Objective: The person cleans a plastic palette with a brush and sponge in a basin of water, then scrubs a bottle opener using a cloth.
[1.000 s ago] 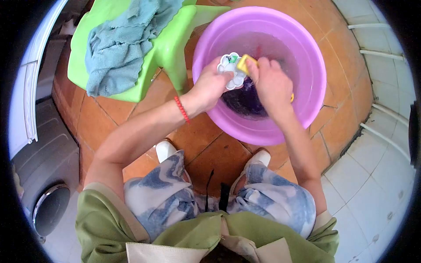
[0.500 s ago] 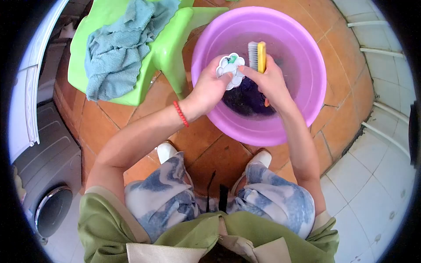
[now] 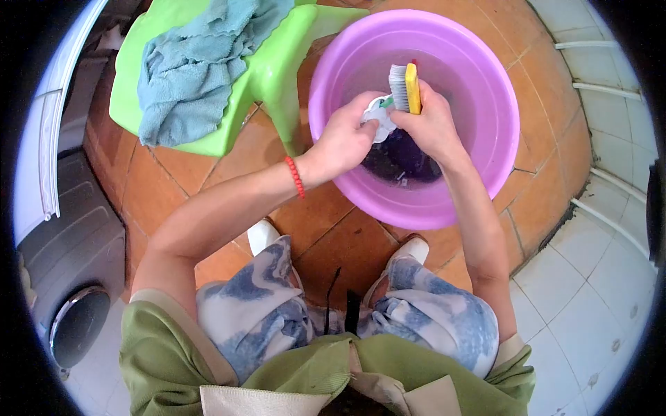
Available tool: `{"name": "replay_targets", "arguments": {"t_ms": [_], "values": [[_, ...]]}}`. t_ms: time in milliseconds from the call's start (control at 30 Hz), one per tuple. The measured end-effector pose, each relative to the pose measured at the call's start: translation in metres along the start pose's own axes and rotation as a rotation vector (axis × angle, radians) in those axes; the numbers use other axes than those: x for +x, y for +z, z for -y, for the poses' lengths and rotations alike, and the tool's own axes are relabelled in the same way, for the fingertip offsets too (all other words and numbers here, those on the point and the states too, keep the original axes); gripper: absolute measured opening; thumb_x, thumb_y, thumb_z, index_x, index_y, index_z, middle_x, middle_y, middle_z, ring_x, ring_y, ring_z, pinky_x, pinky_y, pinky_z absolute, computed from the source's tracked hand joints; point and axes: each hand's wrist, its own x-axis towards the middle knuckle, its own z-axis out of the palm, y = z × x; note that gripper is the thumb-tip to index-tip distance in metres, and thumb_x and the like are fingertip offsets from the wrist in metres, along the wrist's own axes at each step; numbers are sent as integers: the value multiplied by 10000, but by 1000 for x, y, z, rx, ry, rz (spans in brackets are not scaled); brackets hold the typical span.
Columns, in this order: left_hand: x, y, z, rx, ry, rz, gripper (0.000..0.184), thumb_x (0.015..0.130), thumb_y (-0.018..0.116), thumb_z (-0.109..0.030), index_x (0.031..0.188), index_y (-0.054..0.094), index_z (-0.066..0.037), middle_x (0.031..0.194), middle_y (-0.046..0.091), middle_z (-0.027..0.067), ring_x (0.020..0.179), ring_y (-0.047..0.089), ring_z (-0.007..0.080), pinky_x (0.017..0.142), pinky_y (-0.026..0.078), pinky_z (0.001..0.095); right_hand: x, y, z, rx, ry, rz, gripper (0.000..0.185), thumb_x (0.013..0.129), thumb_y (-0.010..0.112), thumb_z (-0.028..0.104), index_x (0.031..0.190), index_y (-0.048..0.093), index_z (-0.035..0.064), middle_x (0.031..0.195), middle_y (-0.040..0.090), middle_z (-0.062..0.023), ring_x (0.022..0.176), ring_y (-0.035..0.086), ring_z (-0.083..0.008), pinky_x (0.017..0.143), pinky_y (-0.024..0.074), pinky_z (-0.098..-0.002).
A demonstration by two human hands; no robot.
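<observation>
My left hand (image 3: 349, 135), with a red bead bracelet at the wrist, grips a small white flower-shaped paint palette (image 3: 380, 127) that has a green patch in one well. In my right hand (image 3: 430, 123) is a yellow-backed scrubbing brush (image 3: 413, 89), its pale bristles facing left against or very near the palette's upper right edge. Both hands are over a purple basin (image 3: 347, 197) of murky water. Dark, indistinct contents (image 3: 402, 156) lie in the water below the hands.
A bright green plastic chair or stool (image 3: 277, 76) stands left of the basin, with a blue-grey towel (image 3: 187, 83) draped on it. A grey appliance (image 3: 76, 243) is at the far left. White tiles and pipes (image 3: 610, 90) run along the right side.
The palette has moved right and tilted, closing the gap to the brush bristles. My right hand and the brush have shifted only slightly.
</observation>
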Motion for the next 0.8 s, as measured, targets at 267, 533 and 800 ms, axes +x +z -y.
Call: {"name": "replay_targets", "arguments": {"t_ms": [267,533,800], "values": [[-2,-2,-2,99,25,12,372,853,476,63,1212,490,-34,1077,606,97,1036,581,186,917,455,310,-4,0,-8,183,86,95,480,720,700,91,1160,544,-21,1020,629,-90,940,591,-172,860,463,-304],[-5,-1,-5,180,30,52,394,845,478,60,1221,490,-57,1071,605,127,1051,584,224,914,454,330,-6,0,-9,444,365,200,371,714,702,103,1045,544,52,860,570,-5,748,514,-94,653,424,-245],[-5,-4,-5,151,39,42,392,848,476,58,1223,487,-53,1088,594,125,1054,574,223,918,448,333,-9,0,-8,572,413,194,300,701,716,116,941,536,109,786,534,25,655,471,-66,549,362,-207]]}}
